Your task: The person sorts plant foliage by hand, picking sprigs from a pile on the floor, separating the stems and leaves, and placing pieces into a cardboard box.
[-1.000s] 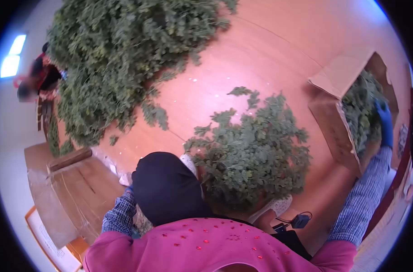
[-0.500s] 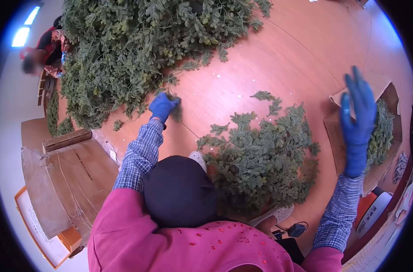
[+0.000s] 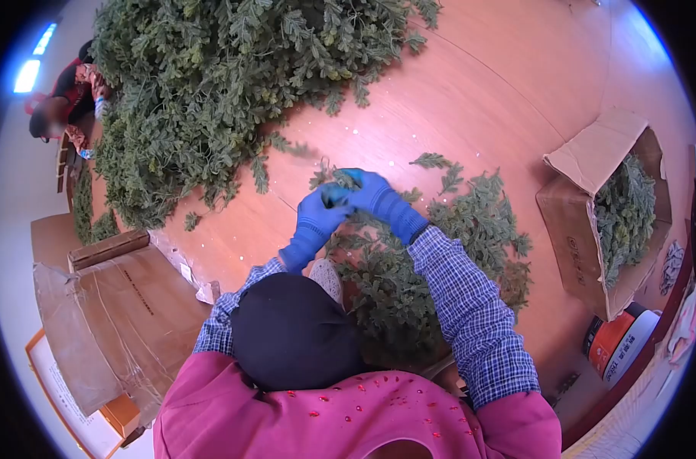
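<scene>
My left hand (image 3: 317, 216) and my right hand (image 3: 377, 199), both in blue gloves, meet in front of me above the table. Their fingers are closed together around a small green artificial sprig (image 3: 345, 180), partly hidden by the gloves. A large heap of artificial green branches (image 3: 233, 99) rises beyond my left hand. Closer to me, below my right forearm, lies a smaller pile of sprigs (image 3: 409, 283). A few loose sprigs (image 3: 430, 160) rest just past that pile.
On the right stands an open cardboard box (image 3: 577, 252) with greenery inside. Flattened cardboard (image 3: 134, 306) lies at the left. Another person (image 3: 76, 96) bends beside the heap at the far left. A printed container (image 3: 619, 344) is below the box.
My right hand has come from beside the box on the right to join my left hand. My left hand has drawn back from the big heap toward the right with the sprig.
</scene>
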{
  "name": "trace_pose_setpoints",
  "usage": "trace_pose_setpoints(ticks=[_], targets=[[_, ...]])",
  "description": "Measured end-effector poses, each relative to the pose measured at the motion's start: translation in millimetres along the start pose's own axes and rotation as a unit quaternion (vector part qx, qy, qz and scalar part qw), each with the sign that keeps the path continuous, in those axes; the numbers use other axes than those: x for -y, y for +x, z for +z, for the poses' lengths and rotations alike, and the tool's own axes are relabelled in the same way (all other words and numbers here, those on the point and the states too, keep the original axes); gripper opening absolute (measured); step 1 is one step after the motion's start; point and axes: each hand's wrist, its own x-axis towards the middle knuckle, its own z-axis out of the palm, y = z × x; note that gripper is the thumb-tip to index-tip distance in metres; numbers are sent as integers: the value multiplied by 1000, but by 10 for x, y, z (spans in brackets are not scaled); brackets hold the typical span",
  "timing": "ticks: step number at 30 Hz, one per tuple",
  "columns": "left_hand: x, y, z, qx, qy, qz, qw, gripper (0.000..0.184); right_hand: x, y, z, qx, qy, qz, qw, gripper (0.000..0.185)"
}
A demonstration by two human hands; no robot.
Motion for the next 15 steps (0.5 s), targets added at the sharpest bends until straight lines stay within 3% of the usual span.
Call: trace_pose_setpoints(ticks=[2, 3, 5, 6, 7, 8, 9, 10, 11, 12, 13, 15], targets=[[-83, 22, -244, 240, -126, 15, 962, 40, 72, 14, -159, -29, 2, 39, 999, 36], [-144, 23, -398, 241, -128, 13, 962, 40, 176, -71, -306, -29, 1, 41, 999, 36], [-297, 39, -732, 269, -265, -105, 920, 41, 325, -260, -627, 72, 85, 54, 992, 32], [-391, 87, -857, 227, -251, -93, 936, 44, 417, -335, -741, 69, 86, 57, 992, 32], [-498, 176, -926, 186, -236, -78, 951, 47, 514, -395, -856, 104, 27, -33, 994, 33], [-639, 273, -902, 150, -209, 31, 966, 49, 557, -425, -952, 140, -33, -124, 982, 34], [-759, 379, -827, 111, -178, 139, 968, 51, 525, -407, -1038, 139, -33, -124, 982, 34], [-826, 507, -729, 110, -177, 141, 968, 51, 479, -367, -1111, 144, -122, -273, 943, 33], [-890, 645, -614, 108, -44, 262, 958, 54, 472, -345, -1145, 145, -207, -414, 875, 33], [-904, 704, -496, 108, 26, 320, 941, 55, 710, -489, -1077, 160, -37, -184, 969, 37], [-917, 764, -378, 100, 91, 377, 916, 57, 763, -485, -1075, 159, -39, -186, 969, 37], [-855, 810, -126, 330, -53, 217, 917, 52, 850, -490, -1128, 162, -147, -254, 942, 45]])
